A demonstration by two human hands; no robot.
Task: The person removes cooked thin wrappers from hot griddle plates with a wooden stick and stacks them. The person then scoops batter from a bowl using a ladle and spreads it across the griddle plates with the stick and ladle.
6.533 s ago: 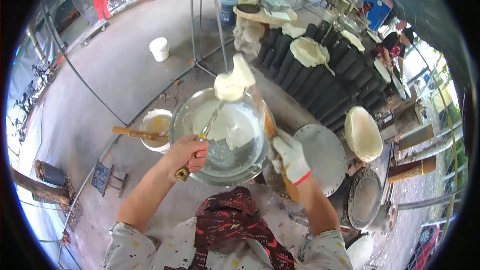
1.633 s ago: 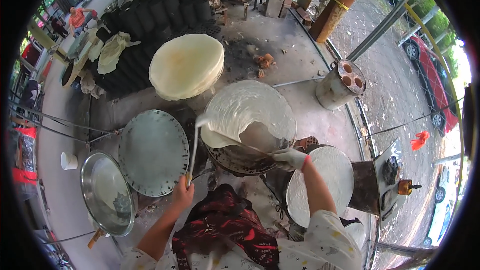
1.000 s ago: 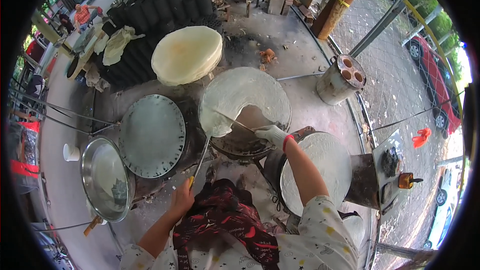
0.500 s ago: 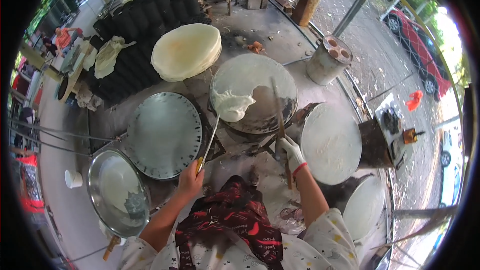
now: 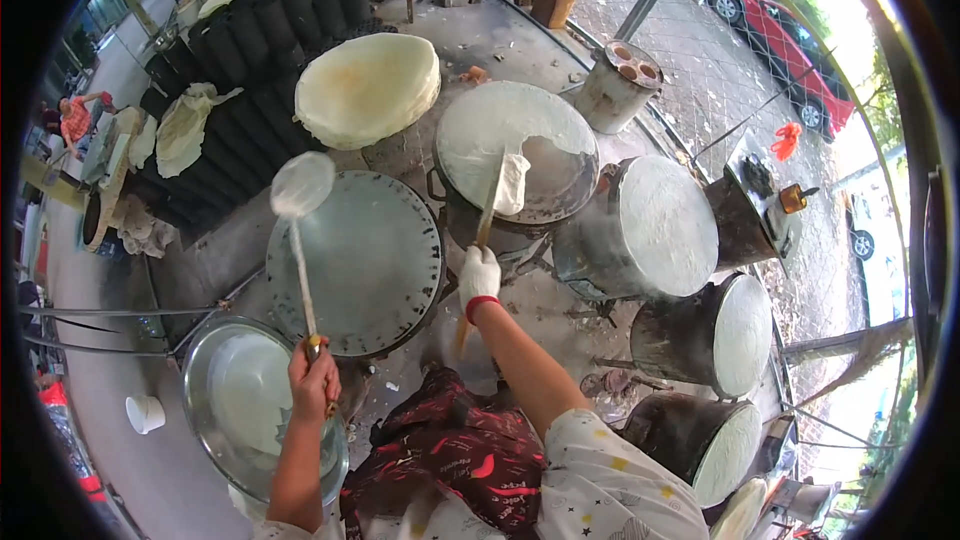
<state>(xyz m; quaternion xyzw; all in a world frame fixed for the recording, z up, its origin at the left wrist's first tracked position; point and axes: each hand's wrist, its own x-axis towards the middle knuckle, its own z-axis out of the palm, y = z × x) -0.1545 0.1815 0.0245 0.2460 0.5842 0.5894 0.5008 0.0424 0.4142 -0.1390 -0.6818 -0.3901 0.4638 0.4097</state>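
Observation:
My left hand [image 5: 313,380] is closed around the handle of a ladle [image 5: 303,185], whose batter-coated bowl hangs over the far left part of the left round griddle [image 5: 355,270]. In my right hand [image 5: 480,275], which wears a white glove, is a long wooden spatula [image 5: 488,215]. A lump of white batter [image 5: 512,185] clings to its blade, above the middle griddle [image 5: 470,130]. White batter covers much of that griddle, with a bare brownish patch at its near right. Below my left hand stands a metal basin [image 5: 190,380] holding pale batter.
A stack of thin round flatbreads [image 5: 368,90] sits beyond the left griddle. Black cylinders [image 5: 235,130] are piled at the far left. More drum stoves with white-coated tops [image 5: 668,225] line my right, near a wire fence [image 5: 700,90]. A white tub [image 5: 145,414] stands left.
The ladle has swung left, off the middle griddle to above the left one. My right hand has moved left and the spatula now carries the batter lump.

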